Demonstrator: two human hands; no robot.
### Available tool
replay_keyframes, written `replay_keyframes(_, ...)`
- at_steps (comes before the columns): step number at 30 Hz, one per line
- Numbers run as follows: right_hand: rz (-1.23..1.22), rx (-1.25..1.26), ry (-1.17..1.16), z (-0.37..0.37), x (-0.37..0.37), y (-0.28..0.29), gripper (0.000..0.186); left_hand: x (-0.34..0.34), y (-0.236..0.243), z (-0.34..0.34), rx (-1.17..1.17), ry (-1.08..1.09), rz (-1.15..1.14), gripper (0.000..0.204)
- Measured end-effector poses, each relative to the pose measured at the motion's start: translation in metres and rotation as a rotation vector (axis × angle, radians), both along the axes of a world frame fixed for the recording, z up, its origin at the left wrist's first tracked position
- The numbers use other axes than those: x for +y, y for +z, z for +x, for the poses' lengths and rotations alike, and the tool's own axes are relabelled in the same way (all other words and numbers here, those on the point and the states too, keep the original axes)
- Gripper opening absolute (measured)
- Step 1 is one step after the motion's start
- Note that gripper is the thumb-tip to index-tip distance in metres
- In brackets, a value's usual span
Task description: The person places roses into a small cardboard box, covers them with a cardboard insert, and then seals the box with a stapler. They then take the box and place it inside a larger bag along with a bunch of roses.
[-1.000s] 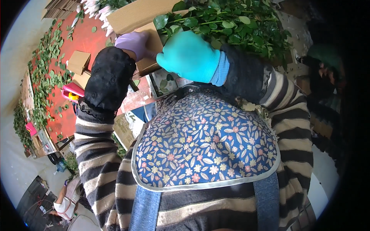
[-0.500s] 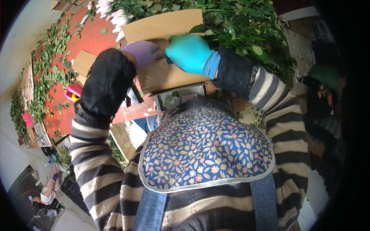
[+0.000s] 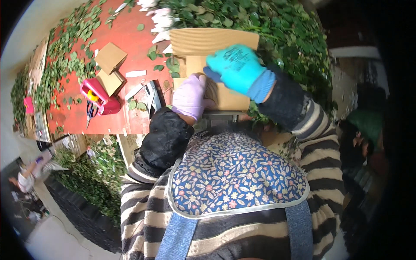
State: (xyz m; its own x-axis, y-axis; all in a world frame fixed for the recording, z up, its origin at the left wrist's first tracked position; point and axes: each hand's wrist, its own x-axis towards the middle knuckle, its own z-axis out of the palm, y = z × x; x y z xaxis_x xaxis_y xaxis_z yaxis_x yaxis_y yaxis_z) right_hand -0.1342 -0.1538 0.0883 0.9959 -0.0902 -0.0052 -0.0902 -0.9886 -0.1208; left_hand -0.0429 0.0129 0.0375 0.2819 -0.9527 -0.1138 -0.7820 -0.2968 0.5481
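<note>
My left hand (image 3: pixel 189 98), in a lavender glove, is closed at the near left part of a brown cardboard wrap (image 3: pixel 234 99). Its fingertips curl in toward the middle, and what they grip is hidden. Just beyond and to the right, my right hand (image 3: pixel 237 69) wears a teal glove with a dark blue thumb. Its fingers are bent together over the cardboard, close to the left hand; anything between them cannot be made out. Behind both hands rises a ribbed corrugated cardboard flap (image 3: pixel 214 40).
On the red table (image 3: pixel 130 45), left of my hands, lie a stapler (image 3: pixel 152 99), a pink tape dispenser (image 3: pixel 102 97), scissors (image 3: pixel 90 112) and brown card pieces (image 3: pixel 111 58). Leafy stems (image 3: pixel 286 34) heap up behind and right. A person (image 3: pixel 28 177) is at far left.
My left hand has drawn nearer and to the right across the cardboard, uncovering the stapler. The right hand has shifted right and slightly nearer. The whole view has also shifted.
</note>
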Motion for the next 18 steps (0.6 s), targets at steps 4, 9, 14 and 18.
replay_keyframes(4, -0.158, -0.257, 0.014, 0.025, -0.036, 0.028, 0.046, -0.003, -0.006, -0.004, -0.075, 0.065, -0.067, 0.057)
replay_keyframes(9, 0.075, -0.187, 0.087, 0.036, -0.067, 0.013, 0.064, -0.027, -0.025, -0.020, 0.186, 0.494, -0.097, 0.035)
replay_keyframes(14, 0.254, 0.045, -0.007, 0.048, -0.062, 0.037, 0.051, -0.049, -0.060, -0.029, 0.093, 0.479, -0.061, 0.045)
replay_keyframes(18, 0.029, 0.215, 0.048, 0.053, -0.061, 0.040, 0.051, -0.050, -0.004, -0.016, 0.226, 0.377, 0.228, 0.067)
